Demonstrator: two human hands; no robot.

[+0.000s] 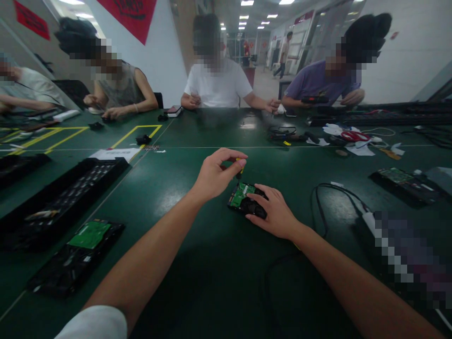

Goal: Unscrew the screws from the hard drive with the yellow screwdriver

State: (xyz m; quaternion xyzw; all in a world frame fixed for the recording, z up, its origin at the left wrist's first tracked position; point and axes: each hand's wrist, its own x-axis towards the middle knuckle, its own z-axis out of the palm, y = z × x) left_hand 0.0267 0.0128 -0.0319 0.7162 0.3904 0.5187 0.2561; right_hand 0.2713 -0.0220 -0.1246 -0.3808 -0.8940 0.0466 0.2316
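Note:
A small black hard drive with a green circuit board (pixel 240 194) lies on the dark green table in the middle of the view. My left hand (pixel 219 173) is closed in a pinch round the yellow handle of a small screwdriver (pixel 240 165), which stands upright over the far edge of the board. My right hand (pixel 273 209) rests on the drive's right side, fingers wrapped over its black part and thumb at its near edge. The tip of the screwdriver is too small to make out.
A larger drive (pixel 88 235) and a long black tray (pixel 63 197) lie on the left. Another drive (pixel 406 181), a cable (pixel 314 207) and a blurred-out device (pixel 406 245) are on the right. Several people sit across the table (pixel 197 136).

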